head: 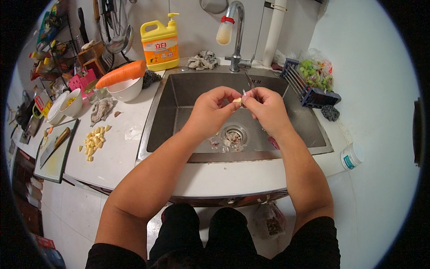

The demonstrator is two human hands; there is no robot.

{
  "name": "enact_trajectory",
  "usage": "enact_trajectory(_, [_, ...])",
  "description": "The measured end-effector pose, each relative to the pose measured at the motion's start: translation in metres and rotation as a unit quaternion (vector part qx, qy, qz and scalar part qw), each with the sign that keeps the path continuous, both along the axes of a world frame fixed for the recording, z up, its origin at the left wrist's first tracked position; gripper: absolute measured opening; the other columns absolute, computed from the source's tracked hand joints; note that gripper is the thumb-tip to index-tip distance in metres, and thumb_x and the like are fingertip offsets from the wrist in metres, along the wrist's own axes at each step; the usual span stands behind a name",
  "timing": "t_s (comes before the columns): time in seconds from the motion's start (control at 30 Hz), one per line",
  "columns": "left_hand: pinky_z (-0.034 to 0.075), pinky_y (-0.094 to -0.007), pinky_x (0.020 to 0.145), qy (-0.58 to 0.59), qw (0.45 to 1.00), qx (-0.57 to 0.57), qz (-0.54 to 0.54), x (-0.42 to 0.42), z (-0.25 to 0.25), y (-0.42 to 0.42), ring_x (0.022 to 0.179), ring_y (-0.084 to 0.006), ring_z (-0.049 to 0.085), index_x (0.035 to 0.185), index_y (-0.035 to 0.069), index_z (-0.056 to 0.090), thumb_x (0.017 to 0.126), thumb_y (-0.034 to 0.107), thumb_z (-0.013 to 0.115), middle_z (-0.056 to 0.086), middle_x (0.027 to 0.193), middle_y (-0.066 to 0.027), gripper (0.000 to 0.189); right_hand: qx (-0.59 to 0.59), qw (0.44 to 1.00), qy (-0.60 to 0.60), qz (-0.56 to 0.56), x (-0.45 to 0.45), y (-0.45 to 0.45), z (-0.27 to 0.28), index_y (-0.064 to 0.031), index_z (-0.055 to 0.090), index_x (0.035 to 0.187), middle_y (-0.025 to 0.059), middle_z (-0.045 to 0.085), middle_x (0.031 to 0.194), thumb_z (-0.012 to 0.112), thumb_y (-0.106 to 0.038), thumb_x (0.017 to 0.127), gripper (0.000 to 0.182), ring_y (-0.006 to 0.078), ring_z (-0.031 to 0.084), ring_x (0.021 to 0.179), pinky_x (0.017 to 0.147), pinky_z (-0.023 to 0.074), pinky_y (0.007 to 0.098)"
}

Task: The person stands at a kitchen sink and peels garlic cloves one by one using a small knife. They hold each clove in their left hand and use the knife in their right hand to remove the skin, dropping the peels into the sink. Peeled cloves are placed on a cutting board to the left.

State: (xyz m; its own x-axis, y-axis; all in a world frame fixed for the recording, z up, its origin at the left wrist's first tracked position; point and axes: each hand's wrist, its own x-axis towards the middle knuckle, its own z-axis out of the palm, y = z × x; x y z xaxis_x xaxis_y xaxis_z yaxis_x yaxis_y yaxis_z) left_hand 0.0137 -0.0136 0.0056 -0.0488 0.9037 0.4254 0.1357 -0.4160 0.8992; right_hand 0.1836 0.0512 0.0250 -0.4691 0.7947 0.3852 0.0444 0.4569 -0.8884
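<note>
My left hand pinches a peeled-looking garlic clove between thumb and fingertips above the sink. Close against it, my right hand grips a thin knife, its blade pointing up and away; a pale scrap shows at the right fingertips. Below my right wrist a reddish-purple piece is partly covered, and I cannot tell whether it is the knife's handle. Garlic skins lie in and around the drain of the steel sink. Several peeled garlic cloves are heaped on the counter to the left.
Left of the sink stand a white bowl with a carrot across it and a cutting board bearing a kitchen knife. Behind are a yellow detergent jug and the faucet. A white tub sits at right.
</note>
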Motion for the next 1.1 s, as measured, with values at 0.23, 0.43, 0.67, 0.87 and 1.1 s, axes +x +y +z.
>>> enact_trajectory(0.23, [0.05, -0.023, 0.081, -0.034, 0.999, 0.032, -0.025, 0.002, -0.002, 0.001, 0.09, -0.0077, 0.061, 0.111, 0.003, 0.063, 0.092, 0.009, 0.067, 0.067, 0.099, -0.0023, 0.02, -0.017, 1.0, -0.009, -0.019, -0.005, -0.006, 0.003, 0.0016, 0.064, 0.084, 0.0011, 0.063, 0.072, 0.065, -0.016, 0.087, 0.018, 0.0066, 0.052, 0.063, 0.055, 0.0423, 0.0259])
enact_trajectory(0.43, [0.049, -0.022, 0.072, 0.034, 0.996, 0.077, 0.004, 0.003, -0.002, 0.0, 0.082, -0.0061, 0.059, 0.111, 0.004, 0.064, 0.095, 0.009, 0.062, 0.067, 0.099, -0.0018, 0.017, 0.068, 0.996, -0.018, -0.049, -0.011, -0.001, -0.009, 0.0018, 0.063, 0.085, 0.0021, 0.061, 0.07, 0.063, -0.016, 0.089, 0.019, 0.0079, 0.052, 0.061, 0.055, 0.0429, 0.0277])
enact_trajectory(0.67, [0.03, -0.0188, 0.05, -0.204, 0.971, -0.101, -0.079, 0.002, 0.005, -0.005, 0.06, -0.0027, 0.041, 0.112, 0.009, 0.06, 0.096, 0.019, 0.061, 0.06, 0.084, 0.0038, 0.018, -0.154, 0.983, 0.088, 0.055, -0.012, -0.009, -0.003, -0.0045, 0.055, 0.086, -0.0028, 0.048, 0.062, 0.056, -0.02, 0.094, 0.018, 0.0061, 0.044, 0.051, 0.047, 0.0349, 0.0236])
enact_trajectory(0.87, [0.027, -0.0201, 0.047, -0.3, 0.937, -0.141, -0.113, 0.002, 0.006, -0.005, 0.058, -0.0041, 0.04, 0.113, 0.013, 0.057, 0.098, 0.02, 0.057, 0.054, 0.078, 0.0048, 0.017, -0.179, 0.975, 0.099, 0.09, -0.011, -0.01, 0.0, -0.0066, 0.053, 0.084, -0.0032, 0.046, 0.062, 0.056, -0.022, 0.096, 0.02, 0.0065, 0.041, 0.05, 0.045, 0.0314, 0.0238])
enact_trajectory(1.1, [0.026, -0.0198, 0.047, -0.357, 0.917, -0.137, -0.108, -0.004, 0.007, -0.006, 0.057, -0.0034, 0.039, 0.119, 0.012, 0.053, 0.098, 0.018, 0.056, 0.064, 0.09, 0.0027, 0.022, -0.188, 0.973, 0.109, 0.082, -0.009, -0.011, 0.004, -0.0073, 0.051, 0.084, -0.0037, 0.045, 0.061, 0.056, -0.022, 0.096, 0.02, 0.0063, 0.041, 0.05, 0.045, 0.0308, 0.0242])
